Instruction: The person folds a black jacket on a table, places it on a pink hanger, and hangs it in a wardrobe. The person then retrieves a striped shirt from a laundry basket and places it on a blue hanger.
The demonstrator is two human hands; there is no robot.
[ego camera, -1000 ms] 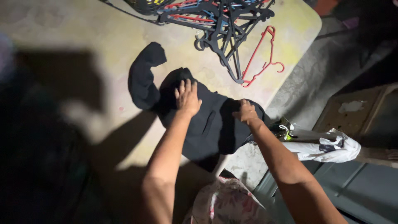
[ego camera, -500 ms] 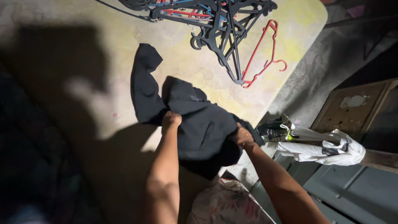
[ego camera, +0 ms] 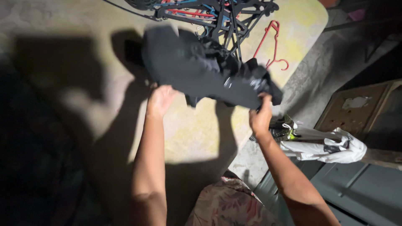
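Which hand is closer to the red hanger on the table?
Right. The right hand grips the black garment just below the red hanger; the left hand holds its other end, farther away.

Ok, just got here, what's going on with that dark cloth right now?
A person holds a black garment up off the yellowish table with both bare hands. The left hand is under its lower edge, and the right hand grips its bunched right end. A pile of clothes hangers lies at the far end of the table, with a red hanger beside it. A white cloth lies off to the right, off the table.
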